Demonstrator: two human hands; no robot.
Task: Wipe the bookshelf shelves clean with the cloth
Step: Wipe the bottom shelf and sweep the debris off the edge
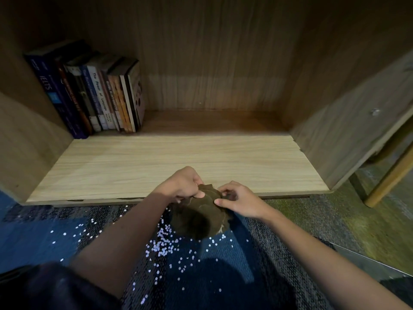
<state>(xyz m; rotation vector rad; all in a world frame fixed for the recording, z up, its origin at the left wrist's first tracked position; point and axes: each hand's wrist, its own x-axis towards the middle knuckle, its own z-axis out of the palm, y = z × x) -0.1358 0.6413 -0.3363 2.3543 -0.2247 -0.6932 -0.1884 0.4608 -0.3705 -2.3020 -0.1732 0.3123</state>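
Both hands pinch the brown cloth (202, 211), left hand (182, 184) and right hand (238, 201), just off the shelf (156, 159) front edge; soft, light, it likely bunches, so gather it into a pad.

Dim, shadowed, wide-angle edge distortion.

The dark brown fabric cloth (201, 211), crumpled into a bunch, hangs gripped at its top by the left hand (181, 184) and right hand (237, 202) just before the front edge of the pale wood-grain bookshelf shelf (178, 157), whose back lies in shadow.
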